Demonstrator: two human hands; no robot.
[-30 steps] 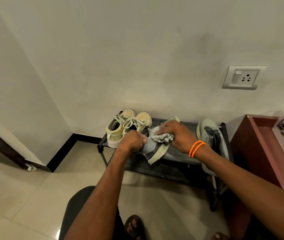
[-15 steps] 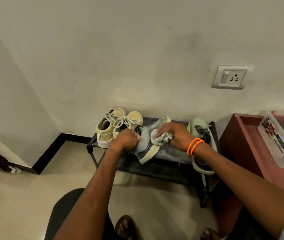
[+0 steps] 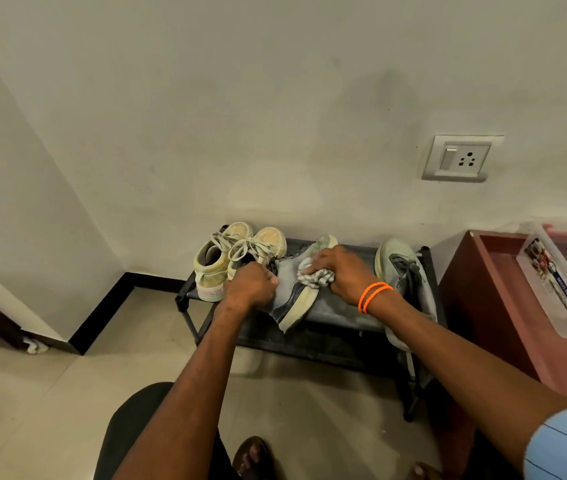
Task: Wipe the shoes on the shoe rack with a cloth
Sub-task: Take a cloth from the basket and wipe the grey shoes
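Grey denim-like fabric covers the shoe [image 3: 296,289] we are working on; it lies tipped on its side on the top shelf of the black shoe rack [image 3: 341,315], its pale sole edge turned toward us. Our left hand [image 3: 249,284] grips the shoe at its collar end, fingers curled tight around the opening. Our right hand [image 3: 339,273] holds a crumpled checked cloth [image 3: 315,277] bunched under the fingers, which are clamped on it and press it against the shoe's side near the sole. Two orange bands [image 3: 374,296] sit on our right wrist.

To the left of the grey shoe, touching or nearly touching our left hand, stands a pair of yellowish laced sneakers [image 3: 237,252], upright with toes toward the wall. At the right end of the rack a pale green sneaker [image 3: 401,271] with dark laces lies with its toe toward the wall; our right forearm crosses in front of part of it, so we cannot tell how its heel rests, though it seems to hang past the front edge of the shelf.

Beside the rack on the right stands a reddish-brown cabinet [image 3: 503,306] carrying a clear plastic box [image 3: 559,278] with a printed label. A switch and socket plate [image 3: 458,158] is fixed on the wall above. Below us we see light floor tiles [image 3: 33,403] and our sandalled toes [image 3: 252,455].
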